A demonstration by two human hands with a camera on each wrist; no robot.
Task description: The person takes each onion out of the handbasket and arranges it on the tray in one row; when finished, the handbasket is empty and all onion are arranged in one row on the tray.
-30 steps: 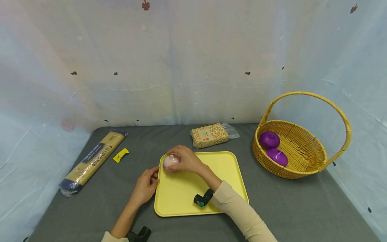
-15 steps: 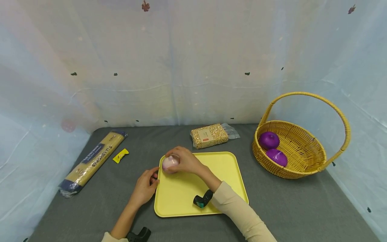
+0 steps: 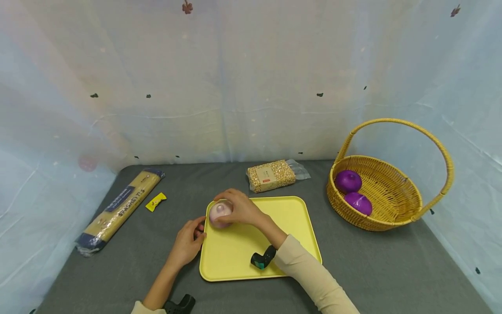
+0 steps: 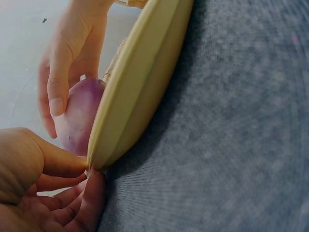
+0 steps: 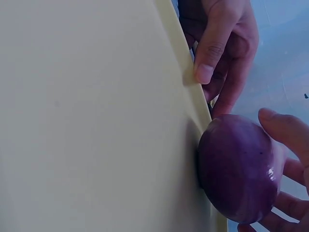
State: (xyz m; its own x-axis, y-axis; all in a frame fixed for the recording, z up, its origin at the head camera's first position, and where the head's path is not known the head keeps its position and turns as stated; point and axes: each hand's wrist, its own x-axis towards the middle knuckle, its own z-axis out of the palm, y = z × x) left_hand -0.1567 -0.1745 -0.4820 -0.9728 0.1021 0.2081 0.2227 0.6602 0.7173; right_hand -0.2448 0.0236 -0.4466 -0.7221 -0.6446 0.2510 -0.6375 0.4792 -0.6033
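Observation:
A purple onion [image 3: 218, 212] sits at the far left corner of the yellow tray [image 3: 231, 253]. My right hand [image 3: 244, 209] holds it from above, thumb and fingers spread around its sides. In the right wrist view the onion [image 5: 239, 166] overlaps the tray's rim, its skin dark and glossy. My left hand [image 3: 186, 244] pinches the tray's left edge. The left wrist view has that thumb on the rim and the fingers [image 4: 91, 198] beneath, with the tray [image 4: 140, 87] close over the grey cloth.
On the right stands a wicker basket [image 3: 400, 205] with a tall handle and two purple onions [image 3: 348, 181] inside. A bag of yellow grains [image 3: 272, 175] lies behind the tray. To the left are a spaghetti pack [image 3: 121, 207] and a small yellow wrapped candy [image 3: 155, 202].
The onion has shifted slightly left and turned under my right hand, so its pointed tip now shows. My left hand keeps its place on the tray edge.

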